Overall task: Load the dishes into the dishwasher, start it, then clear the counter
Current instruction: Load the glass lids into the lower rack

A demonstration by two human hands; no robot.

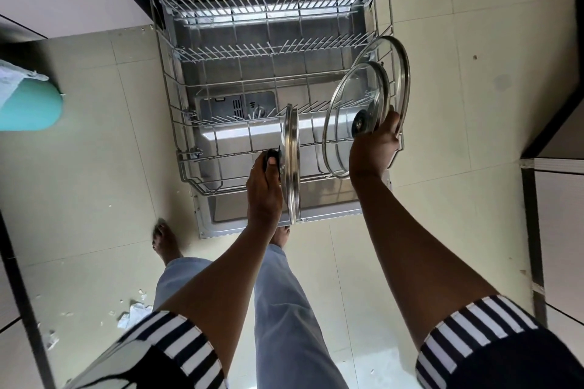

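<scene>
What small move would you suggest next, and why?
Probably lower the steel-rimmed glass lid, which the left hand grips upright by its black knob, between the tines of the grey wire rack below; the right hand holds two more glass lids.

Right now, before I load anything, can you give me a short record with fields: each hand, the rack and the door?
left hand: grips the knob of one lid, held on edge above the rack
right hand: holds the small lid and, behind it, the large lid
lower rack: pulled out, no dishes seen in it
dishwasher door: open, lying flat below the rack
</scene>
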